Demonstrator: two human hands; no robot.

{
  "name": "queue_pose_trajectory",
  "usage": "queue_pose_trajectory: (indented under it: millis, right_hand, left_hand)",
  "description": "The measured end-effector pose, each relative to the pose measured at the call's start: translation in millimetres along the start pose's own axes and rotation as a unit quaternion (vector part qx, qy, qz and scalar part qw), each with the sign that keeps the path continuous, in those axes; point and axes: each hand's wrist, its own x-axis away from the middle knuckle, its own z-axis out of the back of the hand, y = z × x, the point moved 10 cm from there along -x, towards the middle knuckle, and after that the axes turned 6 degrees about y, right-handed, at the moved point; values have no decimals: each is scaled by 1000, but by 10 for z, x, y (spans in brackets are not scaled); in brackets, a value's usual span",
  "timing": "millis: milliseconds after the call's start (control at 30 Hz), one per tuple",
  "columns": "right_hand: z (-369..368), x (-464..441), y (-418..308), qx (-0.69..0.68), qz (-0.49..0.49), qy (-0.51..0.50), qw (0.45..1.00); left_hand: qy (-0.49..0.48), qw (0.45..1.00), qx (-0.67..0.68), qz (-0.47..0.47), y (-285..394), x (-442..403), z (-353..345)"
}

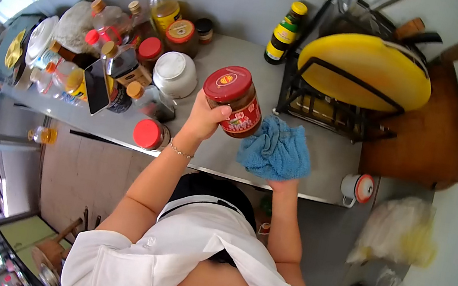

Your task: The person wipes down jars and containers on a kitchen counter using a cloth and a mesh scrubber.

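My left hand (209, 116) is wrapped round a glass jar (240, 113) with a red lid and a red label, tilted and raised over the grey counter. To its right, a crumpled blue cloth (278, 148) covers most of my right hand (284, 184); only the heel of that hand and the wrist show, and the fingers are hidden in the cloth. The cloth lies against or very near the jar's lower right side. Left of my left wrist stands another red-lidded jar (149, 134), close to the counter's front edge.
A white tub (175, 74), an orange-lidded jar (182, 37) and several bottles crowd the left of the counter (229, 57). A phone (96, 86) leans among them. Rightward are a yellow-capped bottle (285, 33), a black rack (331, 121) with a yellow cutting board (364, 70), and an enamel mug (357, 189).
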Motion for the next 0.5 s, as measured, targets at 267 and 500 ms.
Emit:
queue_pose_trajectory:
  millis: [267, 500]
  right_hand:
    - [-247, 644, -1, 60, 198, 79, 975]
    - [-20, 1981, 245, 20, 441, 215, 871]
  left_hand:
    - [-241, 962, -106, 77, -353, 339, -990]
    - [-440, 876, -75, 184, -791, 1479, -1723]
